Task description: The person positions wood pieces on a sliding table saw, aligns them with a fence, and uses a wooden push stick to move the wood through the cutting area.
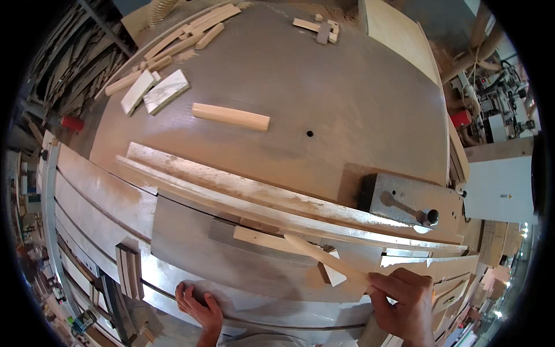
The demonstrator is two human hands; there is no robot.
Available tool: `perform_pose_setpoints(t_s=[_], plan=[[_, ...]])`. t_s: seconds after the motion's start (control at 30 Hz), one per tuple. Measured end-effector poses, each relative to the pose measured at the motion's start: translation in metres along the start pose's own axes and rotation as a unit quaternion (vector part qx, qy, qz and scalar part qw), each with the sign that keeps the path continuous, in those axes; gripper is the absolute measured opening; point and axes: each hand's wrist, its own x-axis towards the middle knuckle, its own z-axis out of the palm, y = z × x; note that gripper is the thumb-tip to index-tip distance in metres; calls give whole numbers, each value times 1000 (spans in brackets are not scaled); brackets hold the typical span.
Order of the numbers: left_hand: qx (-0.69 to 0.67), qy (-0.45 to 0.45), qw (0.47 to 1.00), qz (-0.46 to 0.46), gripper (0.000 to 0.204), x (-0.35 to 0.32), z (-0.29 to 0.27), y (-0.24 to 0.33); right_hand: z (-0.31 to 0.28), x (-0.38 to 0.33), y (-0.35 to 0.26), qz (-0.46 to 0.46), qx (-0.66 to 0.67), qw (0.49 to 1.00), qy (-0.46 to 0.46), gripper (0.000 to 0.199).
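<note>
My right hand point(404, 298) pinches one end of a thin, pale wooden stick point(326, 254) between thumb and fingers. The stick points left and away from me, its far tip at a flat wooden strip point(263, 238) lying beside the long metal fence. Partly behind the stick is a small block point(334, 270) with a white face and dark brown edges. At the near side of the metal table point(196, 248), my left hand point(199, 303) has its fingers apart and holds nothing. Whether its fingertips touch the metal I cannot tell.
A long metal fence point(266, 202) crosses the table, with a heavy metal block point(404, 199) at its right end. Beyond lie a loose wooden piece point(231, 117), two white-faced blocks point(166, 91) and several offcuts point(191, 34). A dark laminated block point(129, 272) stands at left.
</note>
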Motion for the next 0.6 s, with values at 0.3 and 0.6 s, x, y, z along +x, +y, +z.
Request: perform_pose_setpoints(t_s=[0.3, 0.6], plan=[[-35, -19, 999, -17, 48, 6, -7, 6, 19, 4, -26, -44, 15, 999, 16, 15], [-55, -7, 998, -18, 48, 6, -9, 3, 50, 11, -31, -85, 116, 989, 46, 14]])
